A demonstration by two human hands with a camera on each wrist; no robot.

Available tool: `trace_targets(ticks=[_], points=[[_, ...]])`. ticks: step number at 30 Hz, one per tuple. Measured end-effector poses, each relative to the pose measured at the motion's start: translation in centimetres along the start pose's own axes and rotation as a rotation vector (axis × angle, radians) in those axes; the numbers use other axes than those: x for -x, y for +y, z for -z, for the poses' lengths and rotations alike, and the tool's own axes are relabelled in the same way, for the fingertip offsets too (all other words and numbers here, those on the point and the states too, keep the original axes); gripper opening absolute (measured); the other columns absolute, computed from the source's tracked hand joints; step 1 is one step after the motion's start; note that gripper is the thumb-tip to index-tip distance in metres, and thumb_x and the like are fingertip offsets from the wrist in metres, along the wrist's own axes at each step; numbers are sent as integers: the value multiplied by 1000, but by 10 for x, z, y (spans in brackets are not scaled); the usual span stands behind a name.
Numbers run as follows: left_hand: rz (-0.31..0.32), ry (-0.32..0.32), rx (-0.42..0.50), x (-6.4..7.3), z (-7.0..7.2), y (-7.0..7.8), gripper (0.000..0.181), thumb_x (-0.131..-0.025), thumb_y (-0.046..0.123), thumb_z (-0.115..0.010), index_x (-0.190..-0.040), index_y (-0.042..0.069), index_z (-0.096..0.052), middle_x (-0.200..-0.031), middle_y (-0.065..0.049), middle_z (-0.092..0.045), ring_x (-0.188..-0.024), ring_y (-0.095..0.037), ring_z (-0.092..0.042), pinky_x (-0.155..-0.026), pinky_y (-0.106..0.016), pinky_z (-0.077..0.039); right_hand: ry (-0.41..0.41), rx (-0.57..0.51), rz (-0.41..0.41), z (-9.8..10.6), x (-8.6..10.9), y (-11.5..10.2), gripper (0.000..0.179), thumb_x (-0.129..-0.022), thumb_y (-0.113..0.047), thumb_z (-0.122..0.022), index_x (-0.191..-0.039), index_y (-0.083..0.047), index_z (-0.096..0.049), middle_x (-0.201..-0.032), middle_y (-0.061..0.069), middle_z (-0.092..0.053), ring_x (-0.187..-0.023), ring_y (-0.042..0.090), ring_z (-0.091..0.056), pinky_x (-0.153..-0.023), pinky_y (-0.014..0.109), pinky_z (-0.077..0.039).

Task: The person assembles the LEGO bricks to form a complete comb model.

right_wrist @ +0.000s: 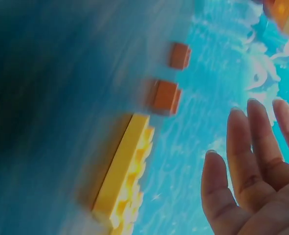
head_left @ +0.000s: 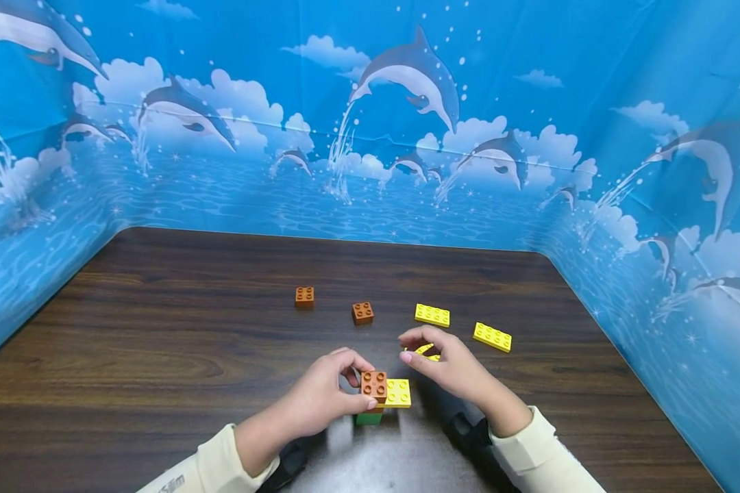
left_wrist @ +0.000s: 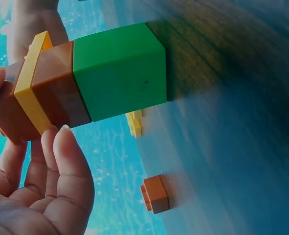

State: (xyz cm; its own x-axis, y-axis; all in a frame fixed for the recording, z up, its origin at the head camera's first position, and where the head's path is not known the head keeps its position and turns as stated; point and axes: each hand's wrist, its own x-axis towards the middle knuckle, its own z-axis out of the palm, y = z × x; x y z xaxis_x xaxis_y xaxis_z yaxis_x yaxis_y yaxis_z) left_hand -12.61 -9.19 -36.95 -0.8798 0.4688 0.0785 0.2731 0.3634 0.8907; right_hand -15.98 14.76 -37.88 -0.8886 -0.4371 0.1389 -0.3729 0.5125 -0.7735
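A small tower of toy building bricks stands near the table's front: a green block [left_wrist: 122, 71] at the bottom, a brown brick [left_wrist: 56, 73] on it, then a yellow brick [head_left: 398, 393] jutting out to the right, and another brown brick [head_left: 373, 385] on top. Thumb and fingers of my left hand [head_left: 321, 397] pinch that top brown brick from its sides. My right hand [head_left: 453, 363] hovers over a loose yellow brick [head_left: 428, 351], partly covering it in the head view. In the right wrist view its fingers [right_wrist: 242, 161] are spread, holding nothing.
Two loose brown bricks [head_left: 305, 297] [head_left: 362, 313] lie beyond the tower. Farther right are two yellow bricks [head_left: 432, 314] [head_left: 492, 337], studs up. A blue dolphin-print curtain [head_left: 358, 198] borders the dark wooden table [head_left: 160, 342] at the back and sides.
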Motion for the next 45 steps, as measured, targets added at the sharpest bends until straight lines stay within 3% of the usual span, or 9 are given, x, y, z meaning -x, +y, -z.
trace_targets(ticks=[8, 20, 31, 45], points=[[15, -1, 12, 0, 0, 2, 30, -77, 8, -79, -103, 4, -65, -91, -1, -56, -83, -17, -53, -64, -25, -44, 40, 40, -122, 6, -14, 16, 33, -93, -21, -65, -120, -1, -62, -113, 8, -65, -105, 25, -59, -88, 43, -47], [34, -10, 39, 0, 0, 2, 30, -76, 7, -79, -103, 3, -65, -89, -2, -56, -83, -20, -53, -62, -25, -42, 35, 242, -287, 10, -24, 29, 34, -90, -22, -68, -121, -7, -63, -118, 7, -63, -111, 26, -59, -93, 47, -47], [42, -11, 42, 0, 1, 3, 30, -76, 7, -79, -102, 3, -65, -89, -2, -56, -83, -20, -53, -64, -26, -43, -30, 380, -318, 13, -26, 29, 36, -85, -18, -75, -117, -7, -65, -119, 8, -64, -112, 28, -59, -92, 46, -48], [57, -11, 45, 0, 0, 2, 30, -76, 6, -79, -103, 4, -65, -90, -3, -56, -82, -19, -52, -63, -27, -43, -72, 571, -267, 11, -24, 29, 37, -80, -17, -79, -114, -10, -68, -109, 5, -66, -103, 24, -61, -87, 43, -50]])
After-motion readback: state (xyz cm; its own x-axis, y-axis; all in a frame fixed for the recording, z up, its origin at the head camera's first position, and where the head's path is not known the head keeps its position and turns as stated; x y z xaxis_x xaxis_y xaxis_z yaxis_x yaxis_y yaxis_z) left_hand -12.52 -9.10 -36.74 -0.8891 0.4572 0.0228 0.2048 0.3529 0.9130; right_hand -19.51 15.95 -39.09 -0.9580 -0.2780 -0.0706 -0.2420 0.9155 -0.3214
